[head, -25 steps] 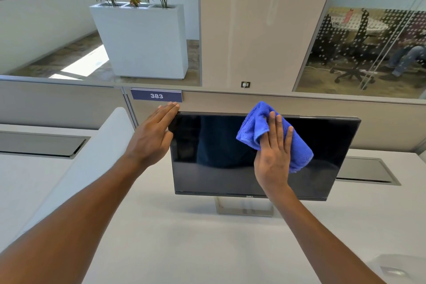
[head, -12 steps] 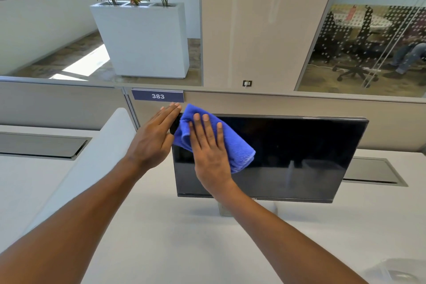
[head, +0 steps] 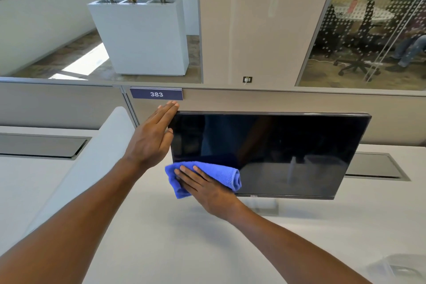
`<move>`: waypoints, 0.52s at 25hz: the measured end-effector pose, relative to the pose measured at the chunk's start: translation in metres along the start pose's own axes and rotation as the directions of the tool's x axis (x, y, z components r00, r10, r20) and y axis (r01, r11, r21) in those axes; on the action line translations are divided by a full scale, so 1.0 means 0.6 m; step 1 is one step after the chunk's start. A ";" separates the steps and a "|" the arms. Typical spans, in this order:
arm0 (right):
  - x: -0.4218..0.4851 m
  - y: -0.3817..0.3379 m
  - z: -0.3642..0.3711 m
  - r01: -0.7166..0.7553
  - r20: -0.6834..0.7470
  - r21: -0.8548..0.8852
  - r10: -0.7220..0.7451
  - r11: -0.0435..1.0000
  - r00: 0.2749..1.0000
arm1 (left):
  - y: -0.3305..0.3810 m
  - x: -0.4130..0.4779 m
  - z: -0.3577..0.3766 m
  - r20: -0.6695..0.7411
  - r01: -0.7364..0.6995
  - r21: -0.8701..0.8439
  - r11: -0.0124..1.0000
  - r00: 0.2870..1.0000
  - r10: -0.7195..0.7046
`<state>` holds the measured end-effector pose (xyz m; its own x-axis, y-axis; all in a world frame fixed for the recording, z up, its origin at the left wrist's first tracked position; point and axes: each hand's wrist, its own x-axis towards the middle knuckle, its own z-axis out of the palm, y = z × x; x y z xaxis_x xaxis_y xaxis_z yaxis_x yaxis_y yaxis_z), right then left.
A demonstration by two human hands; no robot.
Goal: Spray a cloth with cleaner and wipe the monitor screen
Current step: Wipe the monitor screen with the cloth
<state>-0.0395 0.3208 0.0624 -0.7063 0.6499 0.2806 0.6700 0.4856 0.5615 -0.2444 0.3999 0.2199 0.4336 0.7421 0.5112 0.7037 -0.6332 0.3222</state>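
A black monitor (head: 288, 150) with a dark, switched-off screen stands on the white desk (head: 179, 244) in front of me. My right hand (head: 205, 191) presses a folded blue cloth (head: 219, 173) flat against the screen's lower left corner. My left hand (head: 152, 136) rests flat against the monitor's left edge near the top corner, fingers together and straight. No spray bottle shows on the desk itself; a faint reflection of one appears in the screen.
A low partition with a sign reading 383 (head: 156, 94) runs right behind the monitor. Cable hatches (head: 41, 145) sit in the desk at left and right. A clear plastic object (head: 396, 270) shows at the bottom right corner. Beyond stand a white planter (head: 140, 37) and a glass-walled meeting room.
My right hand swept the cloth from the screen's upper middle to its upper left, then down to the lower left corner. My left hand stayed on the monitor's left edge.
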 end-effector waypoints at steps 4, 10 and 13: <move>-0.108 0.033 0.023 0.188 0.097 -0.067 -0.181 0.980 0.979 | -0.003 -0.002 0.003 0.005 0.012 0.010 1.000 1.000 -0.012; -0.269 0.137 0.024 0.246 0.134 -0.118 -0.230 0.962 0.964 | -0.005 -0.003 0.007 0.000 0.028 0.012 1.000 1.000 -0.028; -0.298 0.147 0.021 0.211 0.157 -0.100 -0.194 0.972 0.968 | -0.002 -0.003 0.009 -0.008 0.039 0.008 0.999 0.999 -0.039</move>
<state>0.1487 0.2549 0.0522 -0.7782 0.6267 0.0408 0.4795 0.5509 0.6831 -0.2428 0.4003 0.2140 0.4013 0.7642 0.5050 0.7247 -0.6020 0.3352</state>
